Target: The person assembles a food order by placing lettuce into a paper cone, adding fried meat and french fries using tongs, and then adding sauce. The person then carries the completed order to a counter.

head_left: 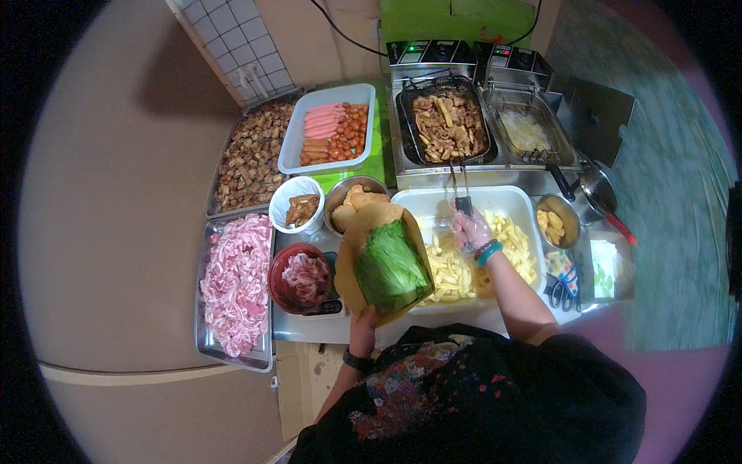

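My left hand (364, 321) grips the lower edge of a brown paper food box (347, 267), tilted in front of me. Green lettuce leaves (393, 267) line the box. In a clear plastic glove, my right hand (471, 230) is closed round the black handle (464, 204) of a wire fry basket. That fry basket (410, 127) sits in the left fryer and holds browned meat slices (448, 124) with a few pale strips. Below my right hand, a white tub (413, 199) contains pale yellow cut strips (450, 271), partly covered by the box and my arm.
A second fryer (525, 127) with bubbling oil stands at the right. Leftward are a tray of raw sliced meat (236, 282), a browned-meat tray (251, 151), a sausage tub (334, 133) and several bowls. Scissors (566, 292) and a red-handled pan (599, 189) lie at right.
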Tool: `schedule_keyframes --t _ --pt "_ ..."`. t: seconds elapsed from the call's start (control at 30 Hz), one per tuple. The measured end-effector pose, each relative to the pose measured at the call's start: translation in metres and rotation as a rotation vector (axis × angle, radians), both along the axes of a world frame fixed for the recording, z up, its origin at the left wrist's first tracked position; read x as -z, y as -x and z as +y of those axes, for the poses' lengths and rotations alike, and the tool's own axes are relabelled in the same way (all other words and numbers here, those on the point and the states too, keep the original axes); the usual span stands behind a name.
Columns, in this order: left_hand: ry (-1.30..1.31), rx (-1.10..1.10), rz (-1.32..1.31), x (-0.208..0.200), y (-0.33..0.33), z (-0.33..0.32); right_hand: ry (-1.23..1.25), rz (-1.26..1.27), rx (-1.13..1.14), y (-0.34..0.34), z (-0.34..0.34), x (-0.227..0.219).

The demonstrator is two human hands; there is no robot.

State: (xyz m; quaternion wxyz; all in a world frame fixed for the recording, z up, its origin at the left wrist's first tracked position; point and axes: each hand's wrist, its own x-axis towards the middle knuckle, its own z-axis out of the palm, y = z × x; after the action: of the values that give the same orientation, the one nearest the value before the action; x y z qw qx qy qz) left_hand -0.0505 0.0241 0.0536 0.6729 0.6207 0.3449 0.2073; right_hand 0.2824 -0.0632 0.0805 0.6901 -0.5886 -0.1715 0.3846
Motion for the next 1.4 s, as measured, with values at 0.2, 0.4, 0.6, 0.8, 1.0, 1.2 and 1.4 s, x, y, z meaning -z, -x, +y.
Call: schedule_keyframes --t 0.2,0.4,0.6,0.8,1.0,1.2,1.4 --pt "-0.206 0.02 0.047 -0.017 -0.012 0.002 -0.083 0.085 -0.009 -0.005 -0.001 0.007" --pt "-0.292 0.036 0.081 -0.027 -0.015 0.0 -0.004 0.026 -0.001 -0.001 0.0 0.0" --pt "-0.118 0.002 -0.11 -0.029 -0.02 -0.004 -0.039 0.04 -0.008 -0.008 -0.002 0.01" --pt "0.208 -0.049 -0.118 -0.028 -0.021 -0.002 -0.015 0.001 0.002 0.002 0.001 -0.001" --pt "0.166 -0.043 -0.065 -0.033 -0.024 -0.003 -0.078 -0.015 -0.024 -0.007 -0.003 0.01" --pt "0.141 -0.026 -0.067 -0.02 -0.018 -0.001 -0.039 0.003 0.003 0.003 -0.001 -0.005" --pt "0.182 -0.023 -0.076 -0.022 -0.021 -0.001 0.014 -0.01 0.037 0.003 -0.002 -0.005"
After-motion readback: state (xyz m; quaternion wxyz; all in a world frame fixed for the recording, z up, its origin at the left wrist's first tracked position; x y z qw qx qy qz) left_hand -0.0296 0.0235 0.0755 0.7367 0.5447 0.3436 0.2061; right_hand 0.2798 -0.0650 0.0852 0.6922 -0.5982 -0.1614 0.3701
